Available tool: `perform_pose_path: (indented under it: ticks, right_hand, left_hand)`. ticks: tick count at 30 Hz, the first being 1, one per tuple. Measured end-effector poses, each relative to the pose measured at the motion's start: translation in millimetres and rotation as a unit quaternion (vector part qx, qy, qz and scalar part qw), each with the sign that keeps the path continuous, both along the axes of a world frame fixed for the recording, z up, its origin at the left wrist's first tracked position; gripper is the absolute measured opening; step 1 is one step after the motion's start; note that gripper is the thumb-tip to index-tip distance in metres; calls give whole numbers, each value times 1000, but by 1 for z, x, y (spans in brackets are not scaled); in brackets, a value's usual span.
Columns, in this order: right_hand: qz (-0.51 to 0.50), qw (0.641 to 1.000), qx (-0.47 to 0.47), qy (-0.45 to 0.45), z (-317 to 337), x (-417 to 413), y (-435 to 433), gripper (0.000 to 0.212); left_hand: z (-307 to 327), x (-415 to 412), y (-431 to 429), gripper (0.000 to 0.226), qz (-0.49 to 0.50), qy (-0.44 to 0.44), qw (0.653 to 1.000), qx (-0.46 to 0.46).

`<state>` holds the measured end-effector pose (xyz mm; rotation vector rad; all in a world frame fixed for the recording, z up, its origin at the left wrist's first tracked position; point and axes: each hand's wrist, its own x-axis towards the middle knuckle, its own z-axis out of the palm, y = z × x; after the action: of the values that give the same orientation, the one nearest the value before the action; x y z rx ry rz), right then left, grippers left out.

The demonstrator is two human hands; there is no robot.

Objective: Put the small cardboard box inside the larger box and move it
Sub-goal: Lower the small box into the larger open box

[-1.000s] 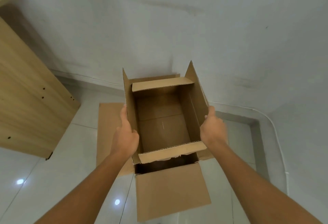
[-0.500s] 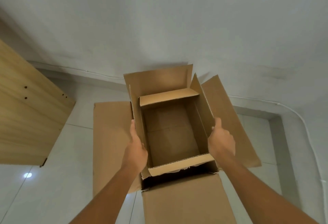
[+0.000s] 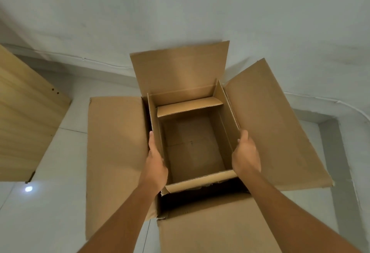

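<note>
The small cardboard box (image 3: 192,148) is open at the top and empty, with its short flaps folded inward. It sits down in the mouth of the larger box (image 3: 270,124), whose four big flaps lie spread outward on the floor. My left hand (image 3: 155,164) grips the small box's left wall. My right hand (image 3: 246,156) presses on its right wall. A dark gap shows between the small box's near edge and the larger box's near flap (image 3: 210,232).
A pale wall stands close behind the boxes. A light wooden panel (image 3: 26,116) leans at the left. The floor is glossy white tile (image 3: 50,202), with a raised ledge (image 3: 328,132) at the right.
The view has tilted down and closer. The small box has sunk lower between the larger box's flaps, which now show fully spread. Both hands keep their hold on its sides.
</note>
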<state>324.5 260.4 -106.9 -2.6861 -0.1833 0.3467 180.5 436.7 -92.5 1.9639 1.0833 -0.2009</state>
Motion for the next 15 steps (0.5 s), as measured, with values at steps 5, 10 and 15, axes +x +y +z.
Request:
perform_pose_path:
  ticks: [5, 10, 15]
  right_hand:
    - [-9, 999, 19, 32, -14, -1, 0, 70]
    - [29, 999, -4, 40, -19, -2, -9, 80]
    - [58, 998, 6, 8, -9, -5, -17, 75]
  left_hand:
    - [-12, -2, 0, 96, -1, 1, 1000, 10]
    - [-13, -5, -7, 73, -24, -27, 999, 35]
    - [-5, -14, -11, 64, -25, -27, 998, 48]
